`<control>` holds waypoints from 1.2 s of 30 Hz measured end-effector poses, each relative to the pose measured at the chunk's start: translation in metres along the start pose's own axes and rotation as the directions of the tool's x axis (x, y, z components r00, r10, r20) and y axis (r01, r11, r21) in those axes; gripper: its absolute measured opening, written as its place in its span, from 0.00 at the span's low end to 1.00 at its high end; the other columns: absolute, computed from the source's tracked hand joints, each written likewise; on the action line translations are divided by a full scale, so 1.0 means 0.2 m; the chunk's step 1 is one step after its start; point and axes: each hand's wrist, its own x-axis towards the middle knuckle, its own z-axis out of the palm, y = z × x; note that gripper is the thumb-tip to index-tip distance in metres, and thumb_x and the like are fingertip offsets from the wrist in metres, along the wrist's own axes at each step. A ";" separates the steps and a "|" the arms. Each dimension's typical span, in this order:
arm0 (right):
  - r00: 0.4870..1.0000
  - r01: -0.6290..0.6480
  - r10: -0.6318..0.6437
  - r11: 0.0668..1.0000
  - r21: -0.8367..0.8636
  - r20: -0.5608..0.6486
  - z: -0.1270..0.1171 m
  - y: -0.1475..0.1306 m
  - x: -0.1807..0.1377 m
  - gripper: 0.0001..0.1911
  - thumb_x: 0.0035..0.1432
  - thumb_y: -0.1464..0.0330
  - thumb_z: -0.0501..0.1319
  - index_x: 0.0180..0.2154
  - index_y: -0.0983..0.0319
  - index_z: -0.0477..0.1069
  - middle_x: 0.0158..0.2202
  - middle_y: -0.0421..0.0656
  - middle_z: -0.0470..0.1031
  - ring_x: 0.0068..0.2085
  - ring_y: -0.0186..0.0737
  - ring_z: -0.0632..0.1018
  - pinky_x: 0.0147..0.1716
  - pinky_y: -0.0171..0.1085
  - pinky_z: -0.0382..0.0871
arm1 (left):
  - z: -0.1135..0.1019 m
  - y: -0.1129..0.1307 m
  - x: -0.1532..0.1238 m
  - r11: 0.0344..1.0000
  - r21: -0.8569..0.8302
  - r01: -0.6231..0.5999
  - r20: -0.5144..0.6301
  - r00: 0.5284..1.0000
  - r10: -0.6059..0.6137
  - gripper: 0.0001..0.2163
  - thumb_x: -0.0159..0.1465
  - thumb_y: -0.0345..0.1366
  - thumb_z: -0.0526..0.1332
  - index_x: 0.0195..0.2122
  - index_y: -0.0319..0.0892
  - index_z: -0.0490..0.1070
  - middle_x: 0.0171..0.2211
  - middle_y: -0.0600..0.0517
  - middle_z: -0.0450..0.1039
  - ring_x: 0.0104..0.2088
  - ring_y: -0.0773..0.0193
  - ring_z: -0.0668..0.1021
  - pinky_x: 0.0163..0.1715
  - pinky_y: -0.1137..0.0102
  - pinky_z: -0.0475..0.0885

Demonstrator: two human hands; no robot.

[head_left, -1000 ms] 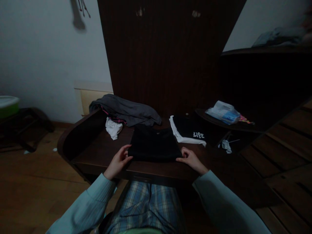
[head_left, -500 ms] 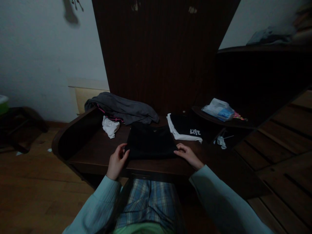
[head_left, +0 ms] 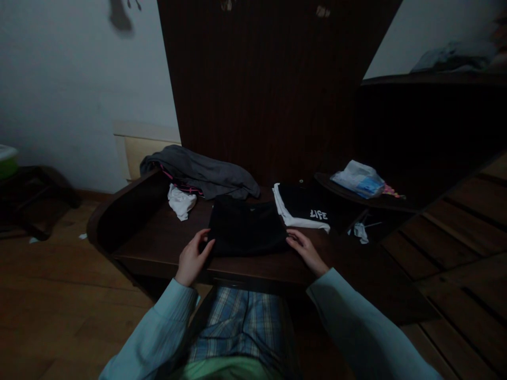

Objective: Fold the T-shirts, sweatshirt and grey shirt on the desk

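Observation:
A folded black garment (head_left: 247, 229) lies flat on the dark wooden desk (head_left: 152, 245), close to its front edge. A small pale mark shows near the garment's far edge. At its left front corner, my left hand (head_left: 194, 257) pinches the cloth, thumb on top. Opposite, my right hand (head_left: 304, 250) grips the right front corner between thumb and fingers. Just behind that hand sits a folded black-and-white garment (head_left: 303, 207) with white lettering. To the rear left of the black garment are a crumpled white cloth (head_left: 181, 202) and a dark grey garment (head_left: 206, 171) with pink edging.
A raised curved side (head_left: 114, 211) bounds the desk on the left. At right, a low shelf bears a white and blue plastic package (head_left: 359, 179). A tall dark panel (head_left: 269, 89) stands behind. A stool (head_left: 29, 192) with a green container is far left.
The view has shifted slightly. Both hands keep their hold on the black garment's front corners, the left thumb lying a little further over the cloth. The other clothes have not moved.

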 end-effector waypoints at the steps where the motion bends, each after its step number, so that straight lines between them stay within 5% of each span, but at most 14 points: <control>1: 1.000 -0.017 0.017 1.000 0.008 0.004 0.00 0.01 0.01 0.22 0.43 0.54 0.60 0.40 0.59 0.66 0.35 0.43 0.71 0.38 0.40 0.72 0.39 0.38 0.65 | 0.00 0.01 0.00 1.000 0.004 0.010 -0.005 1.000 -0.010 0.18 0.57 0.45 0.53 0.46 0.44 0.64 0.34 0.51 0.73 0.38 0.60 0.76 0.37 0.68 0.68; 8: 0.997 0.067 -0.059 0.986 -0.154 0.054 0.01 0.02 0.02 0.24 0.49 0.59 0.57 0.48 0.58 0.62 0.33 0.41 0.72 0.33 0.38 0.72 0.34 0.38 0.67 | 0.01 -0.01 0.00 1.000 0.028 0.005 -0.056 0.998 -0.003 0.17 0.56 0.44 0.56 0.46 0.46 0.65 0.31 0.53 0.73 0.32 0.61 0.76 0.30 0.71 0.68; 12: 0.987 0.138 -0.111 0.956 -0.257 0.119 0.01 0.00 0.01 0.17 0.52 0.60 0.54 0.43 0.59 0.69 0.42 0.44 0.73 0.39 0.42 0.72 0.37 0.40 0.67 | 0.01 -0.02 -0.01 0.998 -0.038 -0.043 0.002 0.999 0.043 0.18 0.57 0.44 0.54 0.48 0.44 0.64 0.33 0.51 0.73 0.37 0.61 0.76 0.35 0.69 0.69; 19: 0.993 0.110 -0.089 0.941 -0.321 0.079 0.01 0.01 0.01 0.19 0.51 0.59 0.55 0.43 0.60 0.70 0.37 0.43 0.75 0.30 0.38 0.72 0.30 0.38 0.66 | -0.02 -0.03 -0.02 0.981 -0.058 -0.183 0.135 0.973 0.189 0.23 0.52 0.42 0.59 0.49 0.42 0.63 0.45 0.47 0.70 0.44 0.59 0.73 0.44 0.66 0.67; 22: 0.990 0.138 -0.132 0.939 -0.315 0.040 0.01 -0.01 -0.01 0.20 0.48 0.59 0.58 0.44 0.59 0.70 0.39 0.43 0.74 0.34 0.39 0.73 0.34 0.38 0.66 | -0.02 -0.05 -0.02 0.969 -0.068 -0.237 0.186 0.951 0.245 0.22 0.52 0.40 0.59 0.49 0.42 0.63 0.47 0.47 0.69 0.47 0.59 0.72 0.47 0.65 0.65; 25: 0.980 0.196 -0.199 0.945 -0.263 0.016 0.01 -0.02 -0.02 0.17 0.47 0.60 0.60 0.40 0.58 0.71 0.42 0.43 0.73 0.43 0.42 0.72 0.41 0.40 0.64 | -0.03 -0.05 -0.02 0.970 -0.103 -0.220 0.191 0.953 0.236 0.21 0.53 0.39 0.58 0.49 0.42 0.63 0.46 0.47 0.69 0.47 0.59 0.72 0.47 0.65 0.65; 30: 0.995 0.100 -0.103 0.969 -0.225 0.000 0.02 0.00 -0.01 0.12 0.43 0.60 0.62 0.30 0.60 0.71 0.32 0.42 0.74 0.34 0.40 0.72 0.35 0.39 0.65 | -0.04 -0.02 -0.01 0.977 -0.155 -0.149 0.142 0.975 0.171 0.19 0.53 0.42 0.57 0.45 0.42 0.66 0.43 0.49 0.71 0.43 0.60 0.73 0.44 0.67 0.66; 36: 0.996 0.088 -0.084 0.975 -0.205 0.026 0.01 0.04 0.01 0.14 0.45 0.58 0.60 0.32 0.60 0.72 0.33 0.42 0.74 0.34 0.39 0.72 0.35 0.38 0.66 | -0.03 -0.02 0.00 0.976 -0.197 -0.092 0.121 0.986 0.117 0.15 0.58 0.43 0.51 0.40 0.41 0.70 0.36 0.50 0.74 0.38 0.61 0.75 0.39 0.70 0.68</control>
